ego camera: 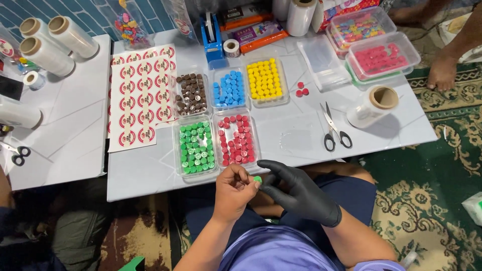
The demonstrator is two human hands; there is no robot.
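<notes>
Hands: one small green piece (257, 178) is pinched between bare left hand (235, 189) and gloved right hand (299, 193).
Progress: five trays (195, 146) are seen filled; loose red pieces (301, 90) are left on the tabletop (150, 170).

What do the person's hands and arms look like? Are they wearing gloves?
Only one hand has a glove. The right hand wears a smooth black glove that ends at the wrist, a bit wrinkled. The left hand is bare, with no glove, ring or watch that shows. Both forearms are bare too. Short lilac sleeves show at the bottom of the picture.
</notes>
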